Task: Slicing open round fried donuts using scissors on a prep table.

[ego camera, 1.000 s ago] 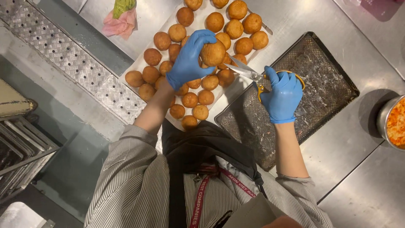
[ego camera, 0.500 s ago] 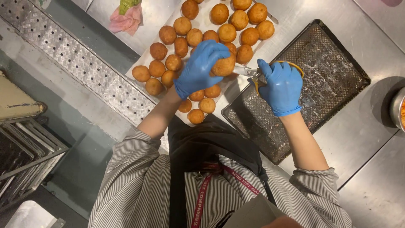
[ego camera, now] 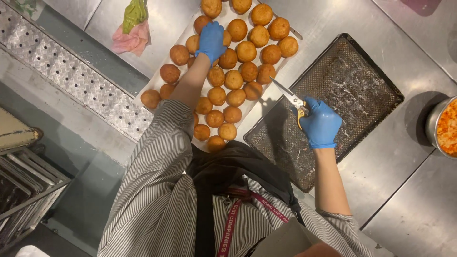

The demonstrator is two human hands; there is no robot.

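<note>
Left hand, blue-gloved, is stretched out over the sheet of buns. Fingers are curled down onto one bun in the upper rows; whether it is gripped or only touched cannot be told, since the bun is hidden under the glove. Forearm is laid diagonally across the lower rows, likely because the reach is to the far end of the sheet.

Right hand, also blue-gloved, is closed around the yellow handles of a pair of scissors. Scissors are held over the near left edge of the dark tray, just beside the bun sheet. Long axis runs diagonally: handles low and right in the fist, tips pointed up and left toward the buns. Blades appear near-closed; a small gap cannot be ruled out. Tips are kept apart from the left arm, probably so the reaching hand is cleared.

Buns are round, golden-brown, set in rough rows on a pale lining, mostly touching. Dark tray is perforated, crumb-dusted, nothing loaded on it, parked hard against the sheet. Both sit on a steel counter.

Further out: a pink and green cloth at the counter's upper left, a metal pot with orange contents at the right edge, a perforated floor grate on the left.
</note>
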